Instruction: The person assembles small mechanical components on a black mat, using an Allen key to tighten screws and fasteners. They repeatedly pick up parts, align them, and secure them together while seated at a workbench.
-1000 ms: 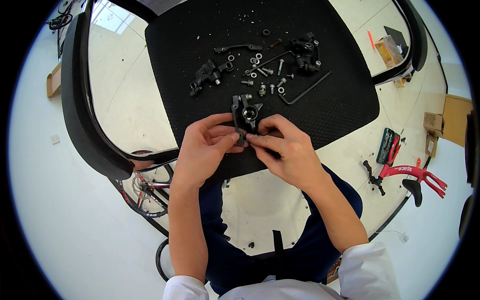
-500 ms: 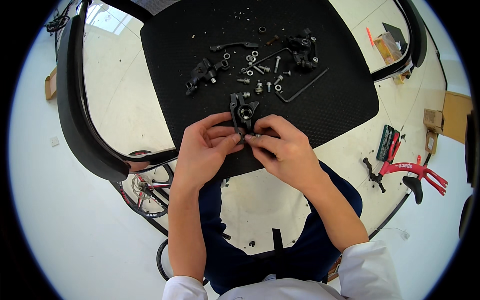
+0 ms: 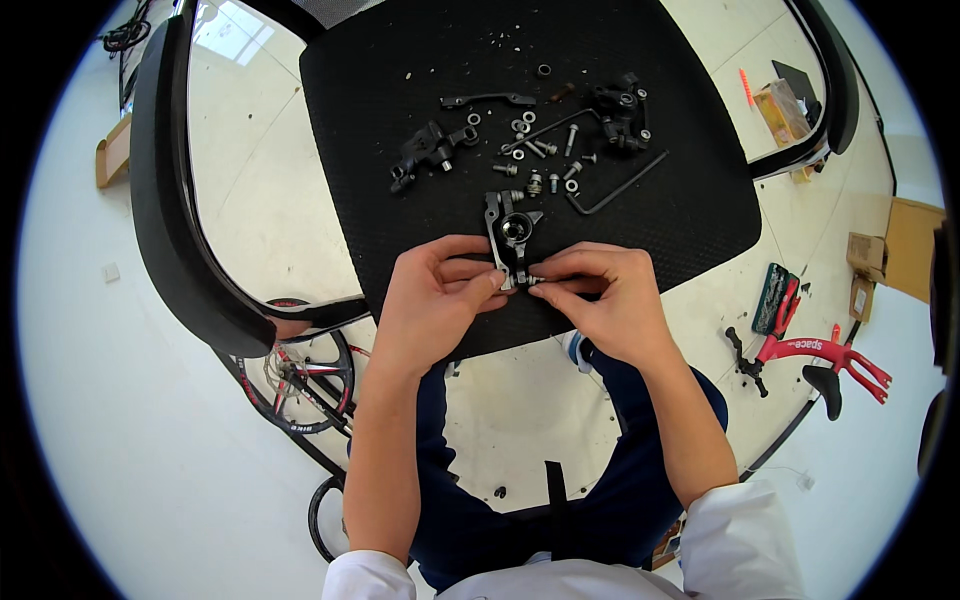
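A black disc brake caliper [image 3: 515, 230] with a round opening stands at the near part of the black chair seat [image 3: 680, 215]. My left hand [image 3: 432, 305] grips the caliper's lower end between thumb and fingers. From the right, the thumb and index finger of my right hand [image 3: 615, 300] pinch a small silver bolt [image 3: 533, 281] at the caliper's lower end. How far the bolt sits in its hole is hidden by the fingertips. Just beyond the caliper lie loose bolts and washers [image 3: 522, 126], along with an L-shaped hex key [image 3: 620, 185].
Two more black calipers lie on the seat, one at left [image 3: 430, 155] and one at right [image 3: 620, 110]. A black bracket [image 3: 487, 101] and a second hex key [image 3: 548, 130] are between them. Armrests flank the seat. A red bike frame [image 3: 815, 347] lies on the floor at right.
The view has shifted slightly, moving the seat and its parts rightward and down. My right hand has drawn a little away from my left thumb, and the bolt between them now shows.
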`<state>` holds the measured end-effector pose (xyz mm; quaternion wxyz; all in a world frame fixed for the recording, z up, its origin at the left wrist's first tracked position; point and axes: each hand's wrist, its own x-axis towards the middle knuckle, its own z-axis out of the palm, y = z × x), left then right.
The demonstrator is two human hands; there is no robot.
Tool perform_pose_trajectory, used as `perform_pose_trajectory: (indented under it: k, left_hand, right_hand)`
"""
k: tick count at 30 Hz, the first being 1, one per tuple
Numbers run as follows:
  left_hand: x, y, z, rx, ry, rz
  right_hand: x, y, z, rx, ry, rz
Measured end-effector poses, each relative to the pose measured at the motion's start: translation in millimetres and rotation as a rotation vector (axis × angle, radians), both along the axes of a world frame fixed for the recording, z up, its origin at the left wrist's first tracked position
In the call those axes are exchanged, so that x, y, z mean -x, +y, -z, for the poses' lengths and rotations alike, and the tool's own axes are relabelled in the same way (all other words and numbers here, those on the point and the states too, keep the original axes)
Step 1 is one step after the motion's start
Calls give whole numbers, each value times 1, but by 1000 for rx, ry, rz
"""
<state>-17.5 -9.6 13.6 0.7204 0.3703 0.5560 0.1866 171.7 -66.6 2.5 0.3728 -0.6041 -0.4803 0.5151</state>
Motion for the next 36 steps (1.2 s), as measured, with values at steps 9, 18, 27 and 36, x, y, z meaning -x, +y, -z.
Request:
perform_pose_trajectory:
  k: [9,18,27,36]
  left_hand:
    - [-3,-1,0,55,-62,-71]
    - [-5,-2,0,63,-58,-83]
    - [-6,-3,0,69,9,-17]
    - [-9,-4,3,63,-3,-1]
  right_hand:
    - [-5,2,8,234,216,44]
    - [0,6,-4,318,39,-11]
    - [-8,2,-5,235,85,-121]
    - [-5,3,-6,273,4,-139]
